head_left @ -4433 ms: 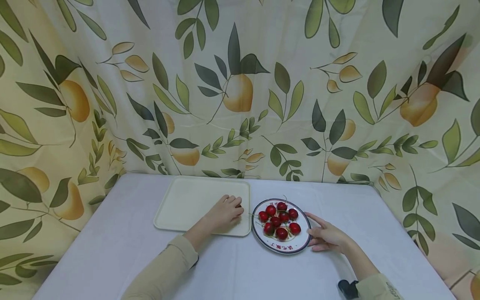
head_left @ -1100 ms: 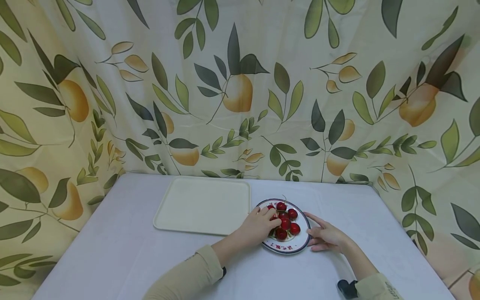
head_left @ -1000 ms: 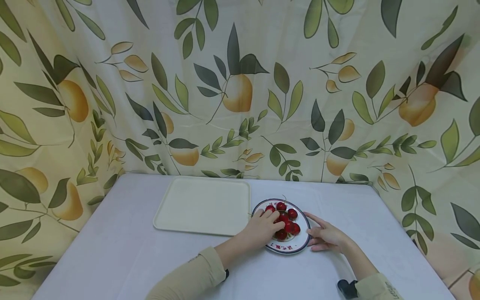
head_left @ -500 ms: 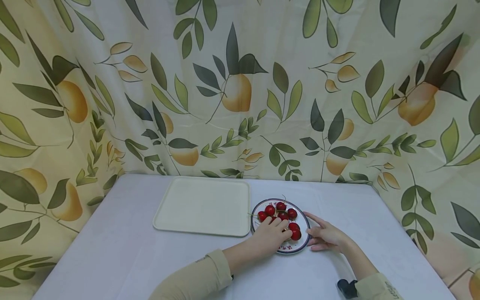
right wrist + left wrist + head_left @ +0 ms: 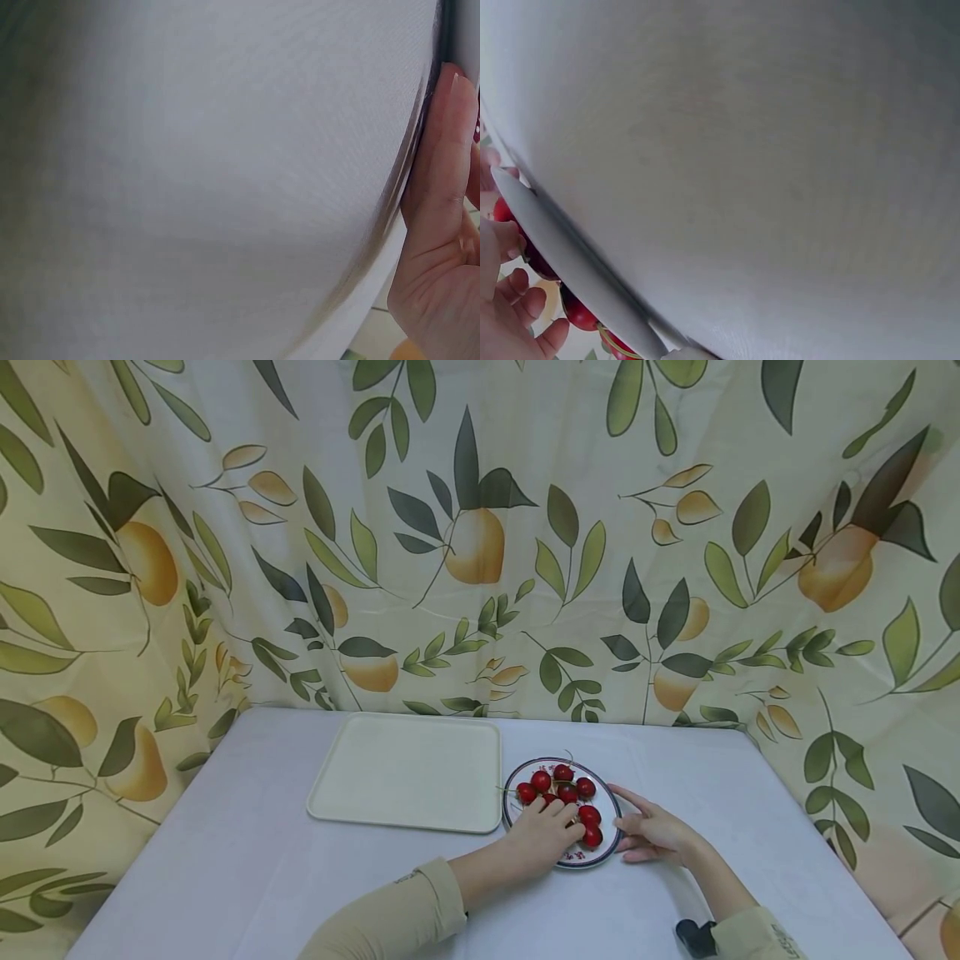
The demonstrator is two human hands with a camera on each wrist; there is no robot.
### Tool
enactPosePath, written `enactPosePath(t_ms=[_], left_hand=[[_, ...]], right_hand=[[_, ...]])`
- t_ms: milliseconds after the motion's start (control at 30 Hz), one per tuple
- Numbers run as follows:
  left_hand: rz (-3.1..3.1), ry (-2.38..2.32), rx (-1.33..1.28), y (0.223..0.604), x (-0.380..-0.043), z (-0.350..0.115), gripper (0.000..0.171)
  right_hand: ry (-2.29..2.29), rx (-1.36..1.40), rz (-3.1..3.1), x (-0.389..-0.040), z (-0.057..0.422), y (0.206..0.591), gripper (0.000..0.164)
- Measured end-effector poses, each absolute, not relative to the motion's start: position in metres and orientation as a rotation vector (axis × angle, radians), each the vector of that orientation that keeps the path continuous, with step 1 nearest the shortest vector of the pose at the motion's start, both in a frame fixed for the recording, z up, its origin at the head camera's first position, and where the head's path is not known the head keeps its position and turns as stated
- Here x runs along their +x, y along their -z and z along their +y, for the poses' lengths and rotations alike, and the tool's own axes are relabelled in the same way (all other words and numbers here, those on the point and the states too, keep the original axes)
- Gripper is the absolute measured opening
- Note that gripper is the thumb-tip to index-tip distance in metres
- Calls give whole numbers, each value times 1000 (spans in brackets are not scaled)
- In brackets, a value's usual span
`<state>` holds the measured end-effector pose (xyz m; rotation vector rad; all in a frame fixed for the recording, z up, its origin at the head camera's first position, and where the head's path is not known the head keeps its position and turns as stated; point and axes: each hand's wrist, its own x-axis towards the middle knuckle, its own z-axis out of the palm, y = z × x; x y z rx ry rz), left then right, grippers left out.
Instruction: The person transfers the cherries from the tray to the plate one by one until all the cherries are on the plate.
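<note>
A round plate with a dark blue rim carries several red cherries. My left hand reaches over its near left part, fingers bent down among the fruit. One cherry lies at its fingertips. In the left wrist view, cherries show beside the left hand; whether any is pinched is hidden. On the plate's right side my right hand touches the rim with spread fingers. The right wrist view shows a straight finger of the right hand along the plate's edge.
A pale rectangular tray lies flat just left of the plate. Both are on a white-clothed table. A curtain printed with fruit and leaves hangs behind the table.
From over the tray, my left hand moves right onto the plate, then toward its near side. A cherry at its fingertips shifts to the plate's near right. The right hand stays at the rim.
</note>
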<state>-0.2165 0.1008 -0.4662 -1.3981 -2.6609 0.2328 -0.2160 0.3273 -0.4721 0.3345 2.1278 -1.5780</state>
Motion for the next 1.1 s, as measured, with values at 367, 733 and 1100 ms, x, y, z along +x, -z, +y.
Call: enactPosePath(t_ms=[367,733,1100], left_hand=[[-2637,-271,-1411,468,-215,100,46],[-2625,-218,-1356,466,-218,97,35],[-2667,-32,-1127,456,-225,64,27]], right_hand=[[1580,341,2122,-216,327,472,64],[1585,326,2113,-219,326,471,65],[1519,364,2164,-219,325,471,65]])
